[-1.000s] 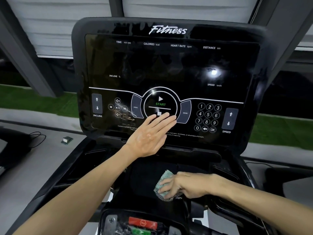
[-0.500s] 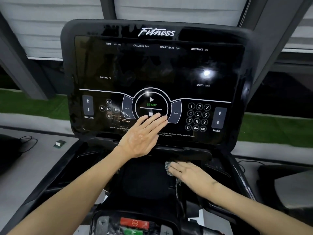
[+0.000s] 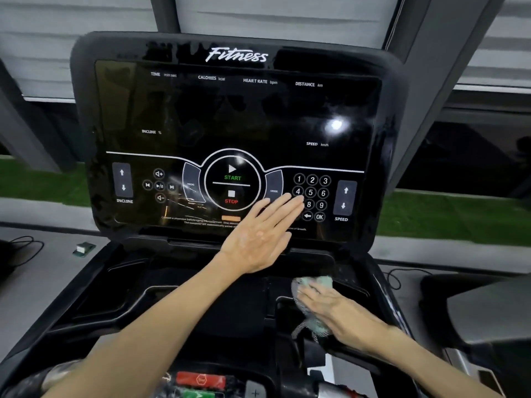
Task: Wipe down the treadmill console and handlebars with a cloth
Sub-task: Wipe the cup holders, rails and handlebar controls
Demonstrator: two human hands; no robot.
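The black treadmill console fills the view, its glossy panel showing START, STOP and a number keypad. My left hand lies flat and open on the panel's lower edge, fingertips reaching the keypad's left side. My right hand presses a green and grey cloth onto the black tray below the panel, right of the middle. A bit of the cloth sticks out beyond my fingers. The handlebars are mostly out of view.
A red stop button and a green one sit at the bottom edge. On the grey floor at left lie a small green box and a black cable. Another machine stands at right.
My left hand has slid right along the panel's lower edge, from the STOP button to the keypad. My right hand has moved the cloth farther and to the right on the tray.
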